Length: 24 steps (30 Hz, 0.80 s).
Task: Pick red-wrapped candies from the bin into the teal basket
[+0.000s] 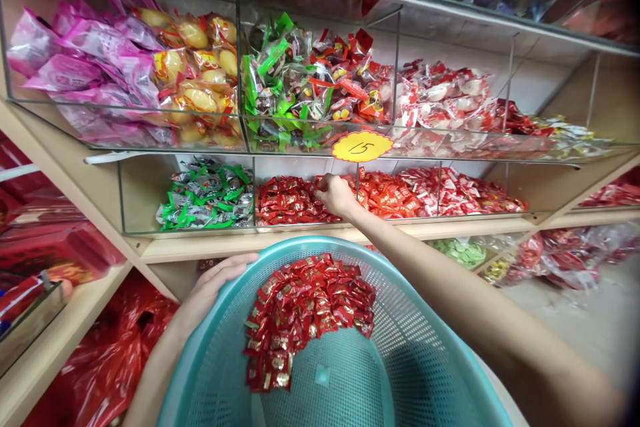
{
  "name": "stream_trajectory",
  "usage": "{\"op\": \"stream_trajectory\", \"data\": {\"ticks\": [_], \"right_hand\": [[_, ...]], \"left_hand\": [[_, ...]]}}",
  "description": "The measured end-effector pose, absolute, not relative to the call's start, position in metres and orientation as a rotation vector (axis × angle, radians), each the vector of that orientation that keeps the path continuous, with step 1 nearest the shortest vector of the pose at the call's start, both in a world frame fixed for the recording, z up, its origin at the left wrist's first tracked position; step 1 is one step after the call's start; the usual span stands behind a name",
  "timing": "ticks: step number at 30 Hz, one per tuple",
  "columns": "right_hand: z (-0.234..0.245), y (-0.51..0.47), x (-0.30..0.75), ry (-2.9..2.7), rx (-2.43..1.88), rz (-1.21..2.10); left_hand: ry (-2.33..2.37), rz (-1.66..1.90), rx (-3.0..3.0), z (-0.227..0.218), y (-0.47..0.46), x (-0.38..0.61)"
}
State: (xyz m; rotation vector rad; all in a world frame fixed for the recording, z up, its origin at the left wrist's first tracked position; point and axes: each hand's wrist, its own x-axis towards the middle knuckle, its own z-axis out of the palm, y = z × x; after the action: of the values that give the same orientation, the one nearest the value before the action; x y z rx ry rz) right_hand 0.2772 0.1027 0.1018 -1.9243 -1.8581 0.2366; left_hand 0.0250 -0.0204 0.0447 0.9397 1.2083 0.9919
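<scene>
A teal plastic basket (340, 373) with mesh walls is in front of me, tilted so that its inside shows. Small red-wrapped candies (310, 307) with gold print lie against its far wall. My left hand (220, 280) is closed over the basket's rim at the upper left. Out at the lower shelf, my right hand (334, 195) is over a bin of red-wrapped candies (287, 200). Its fingers are curled together among the wrappers, and what they hold, if anything, is hidden. The right forearm passes over the basket's right rim.
Clear dividers part the shelf bins. Green-wrapped candies (210, 197) lie left of my right hand, orange-red ones (387, 193) to its right. Above, an upper shelf holds bagged snacks (100, 67) behind a clear front edge with a yellow price tag (362, 146). Red plastic bags (115, 353) hang lower left.
</scene>
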Motion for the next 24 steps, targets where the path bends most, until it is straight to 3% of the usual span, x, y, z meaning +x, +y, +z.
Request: {"op": "stream_trajectory", "data": {"ticks": [2, 5, 9, 14, 18, 24], "right_hand": [[0.107, 0.083, 0.284, -1.882, -1.66, 0.287], [0.112, 0.045, 0.296, -1.831, -1.361, 0.615], [0.109, -0.001, 0.317, -1.617, -1.308, 1.084], [0.092, -0.031, 0.347, -1.419, -1.39, 1.32], [0.078, -0.042, 0.363, -1.491, -1.466, 1.252], [0.06, -0.054, 0.373, -1.867, -1.573, 0.769]], "left_hand": [[1.218, 0.983, 0.917, 0.045, -0.021, 0.027], [1.227, 0.987, 0.915, 0.046, -0.022, 0.029], [1.242, 1.008, 0.963, 0.047, -0.023, 0.029], [1.251, 1.031, 0.984, 0.046, -0.023, 0.029], [1.249, 1.03, 0.972, 0.045, -0.023, 0.03], [1.263, 1.012, 0.945, 0.045, -0.021, 0.03]]}}
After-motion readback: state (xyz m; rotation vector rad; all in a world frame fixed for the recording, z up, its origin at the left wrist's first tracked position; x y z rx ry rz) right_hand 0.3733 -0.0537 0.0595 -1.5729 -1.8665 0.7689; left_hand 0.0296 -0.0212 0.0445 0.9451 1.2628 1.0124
